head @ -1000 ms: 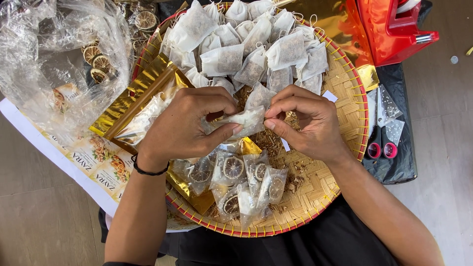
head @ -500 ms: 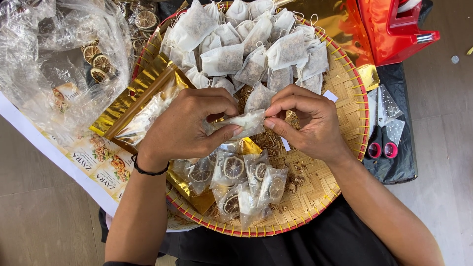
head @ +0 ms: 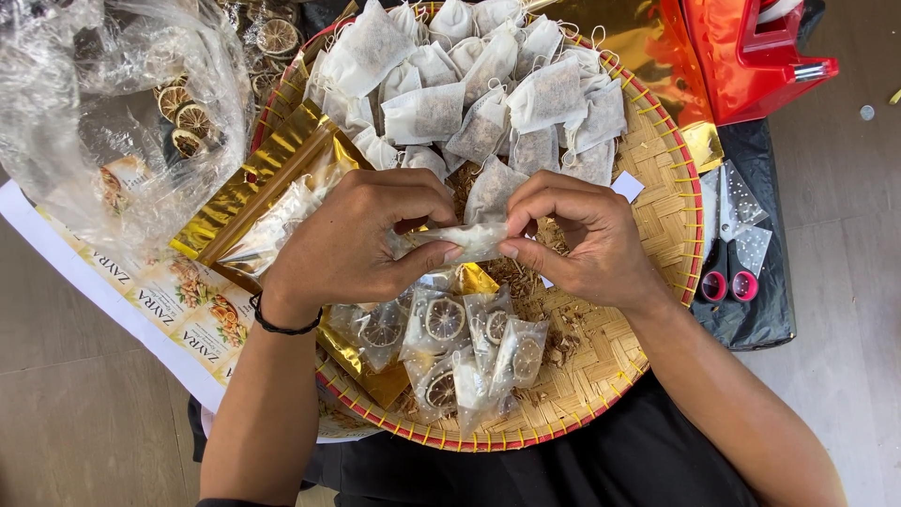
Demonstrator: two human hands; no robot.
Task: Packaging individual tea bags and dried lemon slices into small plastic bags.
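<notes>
Over the round woven tray [head: 657,169], the left hand [head: 352,249] and right hand [head: 587,244] pinch a small clear sachet [head: 460,240] between their fingertips, white tea bags [head: 488,94] heaped just beyond the fingers and clear packets of dried citrus slices [head: 460,347] lying just below them.

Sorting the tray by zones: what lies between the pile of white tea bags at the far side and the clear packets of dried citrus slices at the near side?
In the head view, both hands, left hand and right hand, holding a small filled sachet over loose dried bits.
</notes>
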